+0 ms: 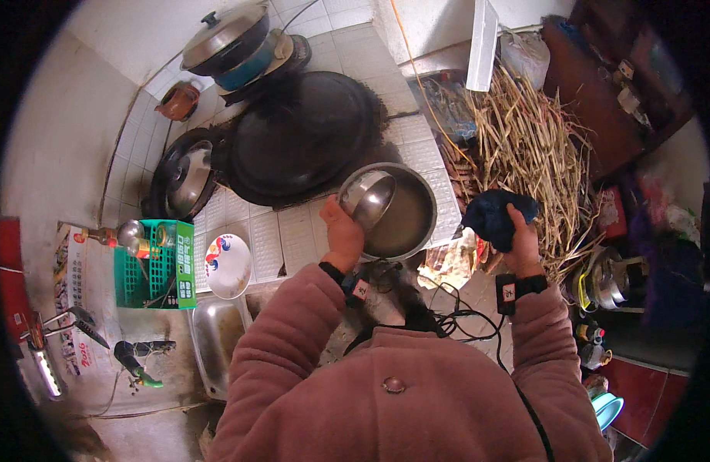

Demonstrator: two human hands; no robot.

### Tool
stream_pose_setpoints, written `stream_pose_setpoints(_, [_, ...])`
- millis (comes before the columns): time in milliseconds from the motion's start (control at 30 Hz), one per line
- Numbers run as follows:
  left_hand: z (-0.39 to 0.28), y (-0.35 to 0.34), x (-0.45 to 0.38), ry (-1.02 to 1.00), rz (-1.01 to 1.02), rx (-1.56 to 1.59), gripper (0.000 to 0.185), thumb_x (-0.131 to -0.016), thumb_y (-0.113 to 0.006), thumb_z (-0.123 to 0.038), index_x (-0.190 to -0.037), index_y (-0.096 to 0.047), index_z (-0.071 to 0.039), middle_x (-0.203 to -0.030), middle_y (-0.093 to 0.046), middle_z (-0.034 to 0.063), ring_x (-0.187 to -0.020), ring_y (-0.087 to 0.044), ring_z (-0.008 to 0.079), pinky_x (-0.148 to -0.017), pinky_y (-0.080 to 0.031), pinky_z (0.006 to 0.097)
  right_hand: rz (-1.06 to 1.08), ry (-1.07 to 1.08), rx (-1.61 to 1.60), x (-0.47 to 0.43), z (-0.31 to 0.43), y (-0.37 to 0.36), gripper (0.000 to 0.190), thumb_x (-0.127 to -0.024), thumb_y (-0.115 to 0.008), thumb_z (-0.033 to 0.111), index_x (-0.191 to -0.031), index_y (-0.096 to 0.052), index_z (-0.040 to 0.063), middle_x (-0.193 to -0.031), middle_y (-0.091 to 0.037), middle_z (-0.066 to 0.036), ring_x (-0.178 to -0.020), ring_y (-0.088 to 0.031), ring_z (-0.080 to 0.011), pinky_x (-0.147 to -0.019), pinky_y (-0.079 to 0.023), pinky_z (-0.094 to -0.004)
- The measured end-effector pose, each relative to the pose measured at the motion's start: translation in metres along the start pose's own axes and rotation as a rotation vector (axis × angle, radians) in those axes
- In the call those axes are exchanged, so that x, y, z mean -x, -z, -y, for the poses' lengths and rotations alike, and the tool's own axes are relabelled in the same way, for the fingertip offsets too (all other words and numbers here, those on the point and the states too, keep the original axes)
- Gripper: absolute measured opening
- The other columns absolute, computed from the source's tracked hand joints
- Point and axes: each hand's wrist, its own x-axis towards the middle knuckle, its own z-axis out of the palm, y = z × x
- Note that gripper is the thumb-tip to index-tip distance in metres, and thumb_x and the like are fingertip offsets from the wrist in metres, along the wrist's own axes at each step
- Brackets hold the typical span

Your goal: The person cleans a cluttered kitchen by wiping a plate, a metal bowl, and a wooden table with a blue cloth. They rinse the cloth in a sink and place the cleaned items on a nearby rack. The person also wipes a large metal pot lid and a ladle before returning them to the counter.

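My left hand [342, 231] grips a shiny metal bowl [377, 202] by its rim, tilted over the left part of a large round metal pot [429, 216]. Cloudy liquid [404, 222] stands in the pot, which rests at the edge of the white tiled stove top [291, 234]. Out to the right, apart from the pot, my right hand [522, 239] holds a bunched dark blue cloth [496, 216]. Just beyond the pot, a wide black lid or pan [303, 136] covers much of the stove top.
A white bowl [227, 265] and a green basket [184, 263] are at the left, above a metal sink [219, 352]. Dry stalks [522, 133] lie at the right. A lidded wok [233, 40] stands at the back. Black cables [462, 317] hang near my right sleeve.
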Motion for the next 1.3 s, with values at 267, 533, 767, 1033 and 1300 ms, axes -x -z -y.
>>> stream_pose_setpoints(267, [-0.020, -0.033, 0.008, 0.497, 0.223, 0.134, 0.063, -0.078, -0.049, 0.004, -0.135, -0.023, -0.004, -0.128, -0.035, 0.0271, -0.108, -0.046, 0.0476, -0.090, -0.045, 0.0470, 0.005, -0.028, -0.133, -0.041, 0.013, 0.038, 0.037, -0.085, -0.067, 0.024, -0.113, -0.057, 0.003, -0.102, -0.067, -0.011, -0.086, -0.068, -0.0242, -0.070, -0.057, -0.0355])
stream_pose_setpoints(533, [-0.012, -0.010, 0.019, 0.940, 0.386, 1.005, 0.056, -0.081, -0.042, 0.004, -0.134, -0.026, -0.001, -0.126, -0.044, 0.0274, -0.097, -0.059, 0.0473, -0.067, -0.060, 0.0509, 0.056, -0.125, -0.143, -0.067, 0.023, 0.032, 0.032, -0.086, -0.066, 0.022, -0.111, -0.060, 0.002, -0.102, -0.067, -0.011, -0.090, -0.067, -0.0250, -0.074, -0.057, -0.0363])
stream_pose_setpoints(767, [-0.030, 0.022, -0.003, 1.191, 0.724, 1.163, 0.051, -0.083, -0.037, -0.003, -0.132, -0.036, 0.005, -0.114, -0.060, 0.0268, -0.084, -0.067, 0.0377, -0.059, -0.057, 0.0376, 0.142, -0.144, -0.059, -0.075, 0.030, 0.012, 0.037, -0.090, -0.060, 0.025, -0.118, -0.057, 0.001, -0.112, -0.065, -0.012, -0.100, -0.065, -0.0255, -0.087, -0.053, -0.0376])
stream_pose_setpoints(1033, [-0.056, 0.030, 0.008, 0.720, 0.087, 0.468, 0.061, -0.074, -0.045, 0.010, -0.132, -0.032, -0.002, -0.124, -0.041, 0.0246, -0.098, -0.057, 0.0377, -0.065, -0.057, 0.0409, 0.475, -0.169, -0.100, -0.066, 0.032, -0.022, 0.035, -0.091, -0.059, 0.021, -0.115, -0.055, -0.003, -0.108, -0.065, -0.013, -0.096, -0.066, -0.0254, -0.078, -0.056, -0.0367])
stream_pose_setpoints(1300, [-0.035, 0.029, 0.023, -0.206, -0.222, -0.084, 0.067, -0.073, -0.055, 0.007, -0.135, -0.035, -0.008, -0.130, -0.040, 0.0229, -0.119, -0.041, 0.0432, -0.103, -0.034, 0.0428, 0.371, 0.160, 0.477, -0.079, 0.015, -0.034, 0.038, -0.091, -0.061, 0.030, -0.116, -0.054, 0.002, -0.105, -0.065, -0.014, -0.090, -0.065, -0.0272, -0.079, -0.052, -0.0357])
